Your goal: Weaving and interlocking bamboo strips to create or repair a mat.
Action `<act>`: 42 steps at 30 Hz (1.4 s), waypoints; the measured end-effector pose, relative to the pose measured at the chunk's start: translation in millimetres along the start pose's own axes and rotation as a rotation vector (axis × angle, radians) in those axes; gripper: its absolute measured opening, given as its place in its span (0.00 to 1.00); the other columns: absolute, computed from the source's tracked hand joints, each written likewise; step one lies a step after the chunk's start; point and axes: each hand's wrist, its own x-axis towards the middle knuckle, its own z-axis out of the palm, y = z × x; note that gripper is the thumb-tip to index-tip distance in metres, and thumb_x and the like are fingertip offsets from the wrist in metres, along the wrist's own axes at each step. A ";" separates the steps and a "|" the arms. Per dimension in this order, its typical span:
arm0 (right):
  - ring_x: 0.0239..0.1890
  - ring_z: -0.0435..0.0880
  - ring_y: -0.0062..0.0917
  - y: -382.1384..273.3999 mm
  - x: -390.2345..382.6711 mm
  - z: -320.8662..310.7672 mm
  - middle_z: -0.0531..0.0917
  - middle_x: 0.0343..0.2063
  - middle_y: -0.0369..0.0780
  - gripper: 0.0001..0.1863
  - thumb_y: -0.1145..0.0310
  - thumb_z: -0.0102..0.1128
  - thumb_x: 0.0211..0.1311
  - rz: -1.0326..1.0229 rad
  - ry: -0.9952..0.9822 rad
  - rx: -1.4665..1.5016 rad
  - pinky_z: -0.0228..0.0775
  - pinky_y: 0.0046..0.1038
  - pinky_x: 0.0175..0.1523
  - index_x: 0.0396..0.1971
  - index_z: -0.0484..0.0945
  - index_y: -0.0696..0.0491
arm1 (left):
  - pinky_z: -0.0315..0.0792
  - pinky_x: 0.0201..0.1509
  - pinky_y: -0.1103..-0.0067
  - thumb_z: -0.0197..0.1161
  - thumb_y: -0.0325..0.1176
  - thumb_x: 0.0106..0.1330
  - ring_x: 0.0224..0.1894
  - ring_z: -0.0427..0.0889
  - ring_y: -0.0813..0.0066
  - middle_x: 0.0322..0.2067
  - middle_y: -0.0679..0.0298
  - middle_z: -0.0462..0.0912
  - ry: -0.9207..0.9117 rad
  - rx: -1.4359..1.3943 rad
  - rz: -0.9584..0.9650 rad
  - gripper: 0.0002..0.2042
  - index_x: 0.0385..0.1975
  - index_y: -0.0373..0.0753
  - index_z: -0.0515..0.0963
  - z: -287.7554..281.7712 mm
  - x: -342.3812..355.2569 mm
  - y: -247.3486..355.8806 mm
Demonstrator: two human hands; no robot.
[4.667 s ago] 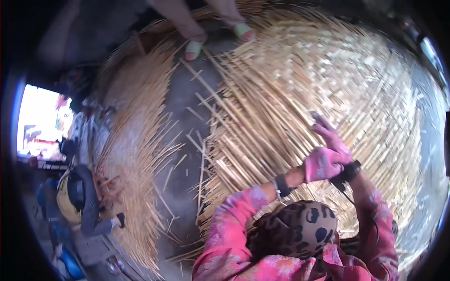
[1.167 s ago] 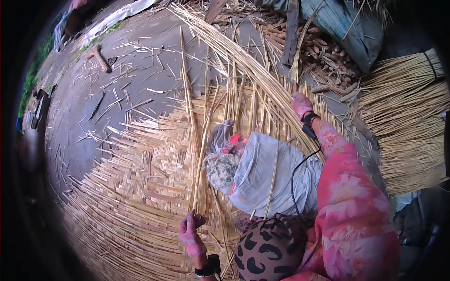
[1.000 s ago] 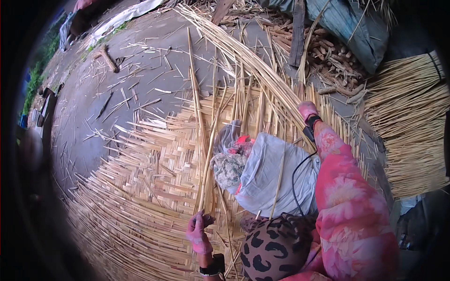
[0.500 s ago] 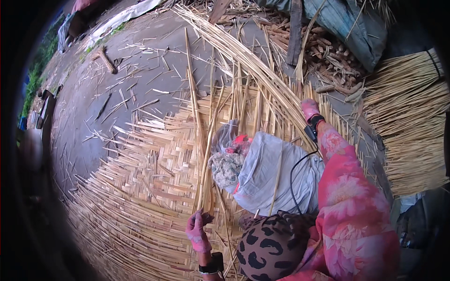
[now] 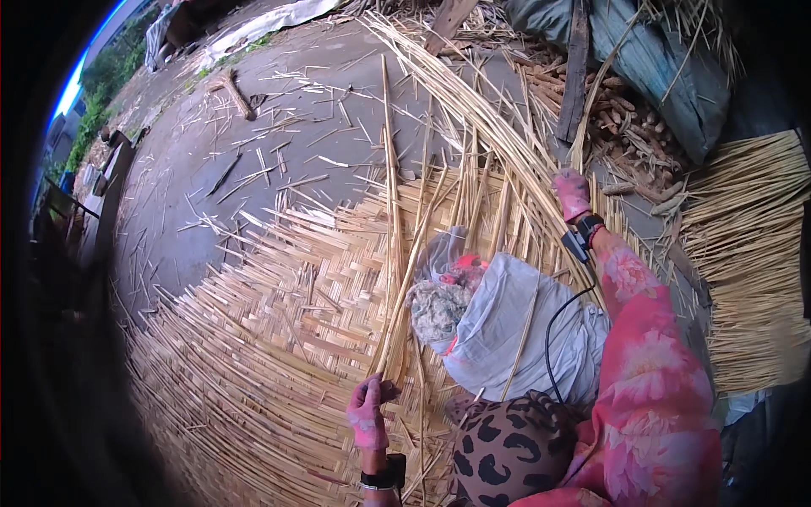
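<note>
Left hand (image 5: 369, 414): fingers curled at loose strips (image 5: 395, 317), at their lower ends; grip cannot be told.
Right hand (image 5: 572, 194): curled against strip bundle (image 5: 486, 122), right edge; grip likewise unclear.
Mat (image 5: 296, 317): woven, beneath loose strips and white cloth (image 5: 524, 334).

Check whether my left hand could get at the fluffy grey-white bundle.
Probably yes: your pink-gloved left hand is near the bundle, and only thin straw-coloured strips over the pale woven mat show between them.
</note>
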 end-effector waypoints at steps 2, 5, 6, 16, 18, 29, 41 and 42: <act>0.28 0.81 0.32 -92.6 -15.4 -44.8 0.81 0.26 0.44 0.07 0.72 0.52 0.55 -0.370 0.255 0.564 0.73 0.28 0.34 0.31 0.79 0.56 | 0.76 0.38 0.76 0.54 0.35 0.66 0.30 0.82 0.68 0.32 0.57 0.81 -0.082 -0.066 -0.040 0.17 0.49 0.31 0.71 9.6 10.5 0.3; 0.19 0.76 0.25 -219.6 -73.9 -82.4 0.72 0.14 0.35 0.04 0.68 0.55 0.54 -1.290 0.153 0.179 0.70 0.30 0.24 0.26 0.75 0.51 | 0.76 0.36 0.76 0.55 0.39 0.65 0.32 0.82 0.67 0.36 0.56 0.79 -0.227 -0.157 -0.048 0.24 0.57 0.33 0.63 29.8 21.1 23.7; 0.22 0.78 0.26 -246.1 -96.7 -80.2 0.74 0.18 0.36 0.06 0.66 0.53 0.55 -1.482 0.049 0.134 0.71 0.30 0.25 0.26 0.75 0.52 | 0.76 0.35 0.77 0.55 0.39 0.65 0.33 0.82 0.67 0.37 0.56 0.79 -0.240 -0.251 -0.027 0.25 0.59 0.33 0.60 31.0 22.2 32.9; 0.27 0.80 0.38 -344.1 -112.3 -81.2 0.79 0.22 0.42 0.12 0.73 0.55 0.50 -1.366 -0.595 0.343 0.71 0.36 0.30 0.37 0.76 0.49 | 0.66 0.27 0.81 0.56 0.35 0.65 0.23 0.73 0.74 0.28 0.59 0.79 0.230 -0.757 0.451 0.10 0.40 0.36 0.76 -58.2 -2.7 76.4; 0.25 0.79 0.38 -357.8 -73.3 -96.6 0.77 0.20 0.42 0.11 0.74 0.58 0.46 -1.411 -0.240 0.255 0.70 0.34 0.28 0.34 0.76 0.51 | 0.66 0.29 0.80 0.55 0.36 0.65 0.25 0.73 0.74 0.28 0.60 0.79 0.221 -0.911 0.535 0.11 0.40 0.36 0.77 -73.5 -17.6 64.8; 0.38 0.78 0.37 -442.7 -154.8 -51.2 0.77 0.32 0.41 0.28 0.59 0.68 0.42 -1.833 -0.604 0.247 0.69 0.36 0.41 0.46 0.71 0.51 | 0.75 0.35 0.81 0.59 0.28 0.62 0.32 0.82 0.73 0.34 0.60 0.82 0.472 -0.158 0.559 0.10 0.41 0.33 0.76 -90.7 -41.4 -0.4; 0.24 0.80 0.36 -423.3 -287.4 59.1 0.80 0.20 0.39 0.11 0.56 0.59 0.53 -1.516 -1.163 0.472 0.71 0.33 0.29 0.25 0.81 0.48 | 0.78 0.31 0.81 0.58 0.41 0.63 0.30 0.81 0.70 0.32 0.59 0.79 0.556 -0.860 0.017 0.16 0.41 0.34 0.74 -111.6 -46.3 -95.9; 0.25 0.80 0.36 -422.1 -283.9 61.7 0.80 0.21 0.40 0.10 0.58 0.60 0.51 -1.358 -1.249 0.437 0.72 0.32 0.30 0.23 0.81 0.48 | 0.78 0.33 0.81 0.60 0.43 0.62 0.32 0.82 0.68 0.33 0.57 0.79 0.421 -0.992 0.080 0.18 0.41 0.33 0.74 -107.5 -45.4 -96.2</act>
